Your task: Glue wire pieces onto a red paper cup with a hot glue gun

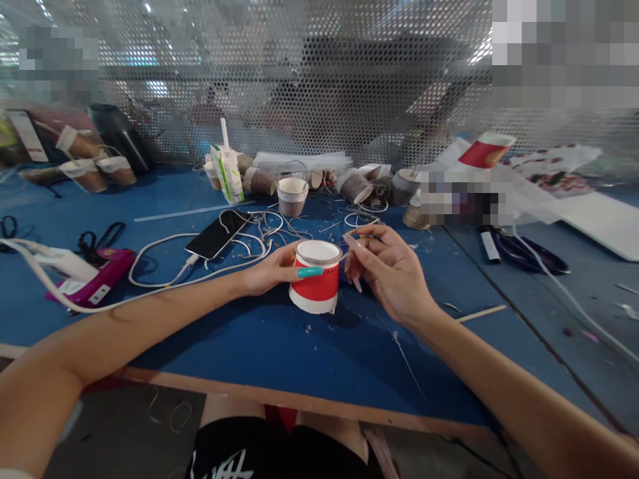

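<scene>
A red and white paper cup (314, 287) is held just above the blue table by my left hand (272, 269). The thumb lies across the cup's front and the other fingers are behind it. A thin greyish cord runs around the cup just under its rim. Right beside the cup, my right hand (387, 269) has its thumb and index finger pinched together near the rim. What sits in that pinch is too small to make out for certain. Behind the hands stands a small cord-wrapped cup (292, 197) with a thin handle.
A black phone (218, 235) on a white cable, a purple power strip (117, 266) and a drink carton (228, 173) lie to the left. Several wrapped cups and cord scraps are at the back by a perforated metal screen (279, 86). A wooden stick (482, 313) lies on the right.
</scene>
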The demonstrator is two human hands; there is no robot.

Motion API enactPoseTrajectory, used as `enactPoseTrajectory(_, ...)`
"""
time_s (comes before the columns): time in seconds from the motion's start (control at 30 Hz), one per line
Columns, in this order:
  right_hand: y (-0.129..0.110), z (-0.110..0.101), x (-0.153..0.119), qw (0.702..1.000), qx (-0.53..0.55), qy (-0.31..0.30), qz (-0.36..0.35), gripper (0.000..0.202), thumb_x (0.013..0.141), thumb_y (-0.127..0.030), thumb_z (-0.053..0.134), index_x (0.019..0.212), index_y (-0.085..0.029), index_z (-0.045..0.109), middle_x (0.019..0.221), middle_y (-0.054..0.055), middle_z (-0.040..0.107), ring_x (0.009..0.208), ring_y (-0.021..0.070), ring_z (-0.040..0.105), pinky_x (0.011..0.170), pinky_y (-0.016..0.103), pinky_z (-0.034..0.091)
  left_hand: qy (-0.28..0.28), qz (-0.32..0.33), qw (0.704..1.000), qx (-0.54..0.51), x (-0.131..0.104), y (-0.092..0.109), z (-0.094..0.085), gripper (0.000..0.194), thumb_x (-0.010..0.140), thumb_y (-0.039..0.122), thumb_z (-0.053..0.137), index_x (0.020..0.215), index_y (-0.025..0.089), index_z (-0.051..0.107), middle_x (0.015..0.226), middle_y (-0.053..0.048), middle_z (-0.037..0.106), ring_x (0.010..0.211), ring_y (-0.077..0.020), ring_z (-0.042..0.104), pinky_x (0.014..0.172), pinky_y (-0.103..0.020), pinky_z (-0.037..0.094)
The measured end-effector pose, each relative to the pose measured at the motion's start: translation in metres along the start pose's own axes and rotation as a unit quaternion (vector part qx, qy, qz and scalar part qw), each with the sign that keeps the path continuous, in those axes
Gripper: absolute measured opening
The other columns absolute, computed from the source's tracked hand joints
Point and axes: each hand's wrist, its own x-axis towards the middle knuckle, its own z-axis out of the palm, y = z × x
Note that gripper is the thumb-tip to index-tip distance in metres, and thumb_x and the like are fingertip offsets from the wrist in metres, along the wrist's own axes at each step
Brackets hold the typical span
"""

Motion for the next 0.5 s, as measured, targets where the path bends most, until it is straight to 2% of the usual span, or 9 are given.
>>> enactPoseTrajectory(0.2, -0.0012, 0.0000, 0.0003, 1.000, 0.018, 0.005, 0.014, 0.036, 0.080, -0.041, 0.079, 0.096, -0.022, 0.053, 0.065, -0.006, 0.062, 0.046, 0.0075, 0.055, 0.041, 0.022, 0.041, 0.000, 0.010, 1.000, -0.024, 0.0006, -0.0059, -0.0046, 0.062, 0.066, 0.052, 0.086, 0.117, 0.022, 0.068, 0.117, -0.009, 0.074, 0.109, -0.0266, 0.069, 0.097, -0.037, 0.049)
enactPoseTrajectory(0.3, -0.0022, 0.0001, 0.0000, 0.999, 0.029, 0.008, 0.025, 0.037, 0.079, -0.042, 0.080, 0.095, -0.022, 0.053, 0.065, -0.006, 0.062, 0.046, 0.0069, 0.054, 0.041, 0.022, 0.039, 0.015, -0.015, 0.999, -0.048, 0.0015, -0.0059, -0.0054, 0.061, 0.068, 0.060, 0.081, 0.114, 0.021, 0.070, 0.115, -0.011, 0.075, 0.105, -0.0256, 0.070, 0.093, -0.037, 0.052)
enactPoseTrajectory(0.5, -0.0040, 0.0021, -0.0001, 0.998, 0.037, 0.011, 0.052, 0.040, 0.076, -0.043, 0.082, 0.094, -0.021, 0.054, 0.067, -0.006, 0.063, 0.046, 0.0062, 0.053, 0.042, 0.022, 0.038, -0.004, -0.051, 0.996, -0.076, 0.0027, -0.0017, -0.0027, 0.075, 0.067, 0.073, 0.074, 0.118, 0.018, 0.068, 0.114, -0.013, 0.074, 0.098, -0.0261, 0.071, 0.084, -0.037, 0.056)
